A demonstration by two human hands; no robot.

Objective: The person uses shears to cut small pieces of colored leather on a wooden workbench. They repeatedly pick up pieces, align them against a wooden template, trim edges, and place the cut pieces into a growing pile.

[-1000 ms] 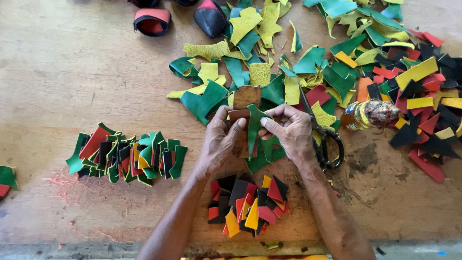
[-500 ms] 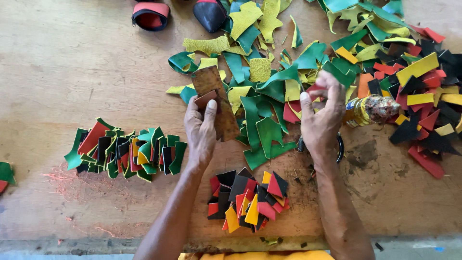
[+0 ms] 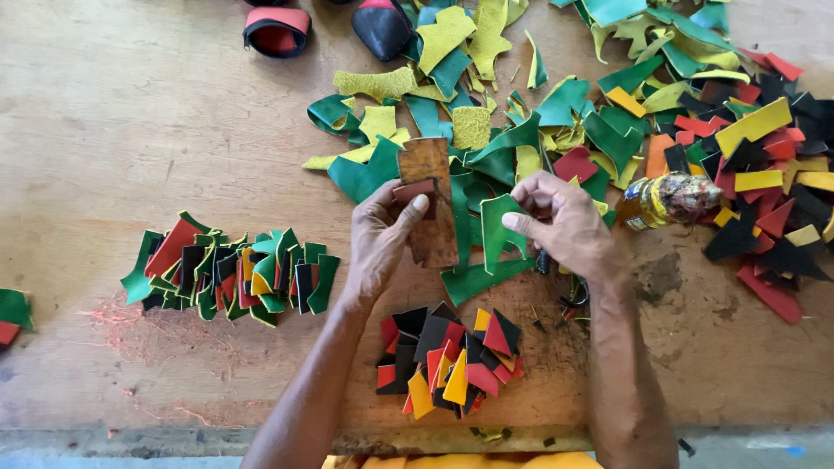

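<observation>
My left hand (image 3: 379, 239) grips a brown rectangular block (image 3: 429, 201), with a small red-brown scrap (image 3: 412, 189) pressed against it under the thumb. My right hand (image 3: 565, 224) pinches a green cut leather piece (image 3: 495, 227) just right of the block. Both hands hover over the wooden table (image 3: 130, 130), above a heap of small black, red and yellow cut pieces (image 3: 450, 358). A larger green scrap (image 3: 476, 280) lies under the hands.
A row of stacked green, red and black pieces (image 3: 233, 271) lies at the left. A wide scatter of green, yellow, black and red scraps (image 3: 660, 113) fills the far right. A small glue bottle (image 3: 667, 200) lies there. Two shoe parts (image 3: 276, 29) sit at the top edge.
My right hand came back from the scrap pile toward the middle with a green piece. My left hand turned the brown block upright and now thumbs a small red-brown scrap against it.
</observation>
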